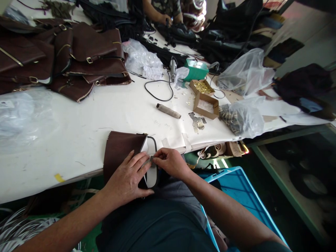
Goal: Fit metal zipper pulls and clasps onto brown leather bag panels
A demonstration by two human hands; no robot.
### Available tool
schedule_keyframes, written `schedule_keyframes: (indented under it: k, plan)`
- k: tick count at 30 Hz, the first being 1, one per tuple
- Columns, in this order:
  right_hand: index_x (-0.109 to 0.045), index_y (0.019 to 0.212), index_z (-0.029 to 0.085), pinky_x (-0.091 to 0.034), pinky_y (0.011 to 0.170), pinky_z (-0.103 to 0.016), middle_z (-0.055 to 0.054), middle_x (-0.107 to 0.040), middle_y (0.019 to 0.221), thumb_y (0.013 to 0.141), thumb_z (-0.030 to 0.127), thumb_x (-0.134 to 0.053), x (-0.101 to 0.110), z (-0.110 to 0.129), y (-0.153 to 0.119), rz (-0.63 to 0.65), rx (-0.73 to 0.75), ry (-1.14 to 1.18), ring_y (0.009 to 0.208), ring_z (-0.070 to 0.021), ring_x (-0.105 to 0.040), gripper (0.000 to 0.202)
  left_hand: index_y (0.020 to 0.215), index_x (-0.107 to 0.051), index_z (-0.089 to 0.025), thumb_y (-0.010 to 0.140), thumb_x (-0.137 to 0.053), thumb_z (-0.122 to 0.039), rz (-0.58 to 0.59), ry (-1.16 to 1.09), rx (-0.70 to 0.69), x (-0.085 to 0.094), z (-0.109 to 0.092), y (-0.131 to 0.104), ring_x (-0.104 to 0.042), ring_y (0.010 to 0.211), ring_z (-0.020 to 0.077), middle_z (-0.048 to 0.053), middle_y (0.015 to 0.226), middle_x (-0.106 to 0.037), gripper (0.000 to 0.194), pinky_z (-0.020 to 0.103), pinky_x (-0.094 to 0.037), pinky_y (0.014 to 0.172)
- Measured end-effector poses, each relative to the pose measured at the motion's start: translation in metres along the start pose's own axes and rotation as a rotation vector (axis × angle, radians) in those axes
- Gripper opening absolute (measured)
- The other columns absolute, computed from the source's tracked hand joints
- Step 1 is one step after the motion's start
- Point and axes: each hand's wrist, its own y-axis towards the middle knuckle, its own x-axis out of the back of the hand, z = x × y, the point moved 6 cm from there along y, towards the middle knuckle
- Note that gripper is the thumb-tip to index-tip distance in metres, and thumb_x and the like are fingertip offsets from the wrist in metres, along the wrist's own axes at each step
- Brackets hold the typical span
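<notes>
A dark brown leather bag piece with a zigzag-cut edge lies over the table's front edge, its pale inner side showing at the right. My left hand rests on it with fingers stretched out, their tips reaching over the pale opening, the thumb apart lower down. At that opening, my right hand pinches a small grey flat piece between thumb and fingertips. A dark-edged rounded flap with a pale face hangs between the two hands.
Brown leather bags are piled at the back left. A wrapped rod, metal plates, cardboard boxes with gold-coloured bits, and a green box lie ahead. A blue crate stands at right. Another person's hand is at the far side.
</notes>
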Motion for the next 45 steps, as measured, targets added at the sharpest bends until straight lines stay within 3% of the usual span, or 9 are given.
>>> schedule_keyframes:
  k: [12,21,25,27,31,34,37,40,45]
  plan:
    - [-0.073,0.097,0.022,-0.041,0.060,-0.024,0.003,-0.071,0.074,0.087,0.024,-0.077,0.004,0.013,0.002,-0.097,0.105,-0.209,0.064,-0.0136,-0.060,0.011,0.145,-0.064,-0.007,0.085,-0.075,-0.071,0.019,0.008,0.010,0.000,0.000,0.003,-0.052,0.146,0.0405,0.023,0.152,-0.063,0.088,0.062,-0.030,0.131]
    - [-0.076,0.095,0.024,-0.042,0.062,-0.026,0.000,-0.074,0.077,0.089,0.023,-0.073,-0.002,0.015,0.003,-0.064,0.113,-0.305,0.067,-0.0153,-0.063,0.007,0.144,-0.067,-0.011,0.087,-0.073,-0.071,0.051,-0.002,0.017,-0.001,-0.001,0.003,-0.049,0.148,0.0405,0.022,0.155,-0.061,0.083,0.062,-0.025,0.132]
    - [-0.077,0.108,0.025,-0.047,0.067,-0.027,0.002,-0.073,0.077,0.089,0.025,-0.073,0.015,0.018,0.009,-0.090,0.153,-0.276,0.069,-0.0157,-0.065,0.018,0.145,-0.066,-0.012,0.084,-0.074,-0.075,0.066,-0.016,0.038,-0.003,0.001,0.003,-0.048,0.149,0.0397,0.020,0.155,-0.061,0.087,0.061,-0.021,0.134]
    - [-0.076,0.111,0.025,-0.052,0.075,-0.029,0.000,-0.075,0.087,0.091,0.027,-0.072,0.041,0.028,0.022,-0.240,0.223,-0.280,0.078,-0.0177,-0.069,0.020,0.143,-0.068,-0.015,0.082,-0.074,-0.077,0.058,-0.023,0.038,-0.005,0.001,0.003,-0.048,0.149,0.0388,0.018,0.155,-0.062,0.088,0.059,-0.020,0.135]
    - [-0.075,0.123,0.020,-0.053,0.102,-0.041,-0.012,-0.072,0.129,0.093,0.033,-0.073,0.095,0.056,0.070,-0.573,0.391,-0.494,0.118,-0.0291,-0.067,0.033,0.139,-0.071,-0.016,0.079,-0.076,-0.078,0.010,-0.022,0.019,-0.004,0.001,0.004,-0.051,0.146,0.0376,0.017,0.152,-0.065,0.086,0.056,-0.018,0.135]
    - [-0.069,0.137,0.018,-0.048,0.110,-0.050,-0.017,-0.068,0.140,0.094,0.045,-0.074,0.111,0.060,0.126,-0.543,0.308,-0.700,0.129,-0.0368,-0.061,0.052,0.136,-0.071,-0.015,0.076,-0.080,-0.076,-0.007,-0.027,0.019,-0.002,0.001,0.005,-0.053,0.145,0.0377,0.018,0.151,-0.065,0.086,0.056,-0.019,0.135]
    - [-0.069,0.136,0.018,-0.049,0.105,-0.050,-0.018,-0.070,0.134,0.096,0.044,-0.071,0.114,0.050,0.164,-0.440,0.190,-0.784,0.125,-0.0377,-0.062,0.048,0.136,-0.071,-0.015,0.075,-0.083,-0.074,0.012,-0.041,0.031,-0.002,0.001,0.005,-0.052,0.147,0.0371,0.018,0.153,-0.064,0.086,0.055,-0.019,0.135]
    - [-0.070,0.128,0.021,-0.052,0.098,-0.043,-0.013,-0.074,0.122,0.098,0.038,-0.066,0.114,0.043,0.162,-0.420,0.178,-0.582,0.113,-0.0314,-0.067,0.035,0.137,-0.070,-0.015,0.076,-0.082,-0.074,0.031,-0.060,0.049,-0.002,0.003,0.005,-0.051,0.148,0.0370,0.018,0.153,-0.064,0.086,0.055,-0.017,0.135]
    - [-0.055,0.133,0.024,-0.059,0.075,-0.034,-0.004,-0.070,0.099,0.102,0.061,-0.044,0.089,0.042,0.099,-0.261,0.273,0.430,0.081,-0.0205,-0.070,0.049,0.140,-0.069,-0.015,0.081,-0.076,-0.077,0.051,-0.069,0.058,-0.002,0.004,0.005,-0.047,0.150,0.0365,0.018,0.154,-0.062,0.086,0.056,-0.014,0.135]
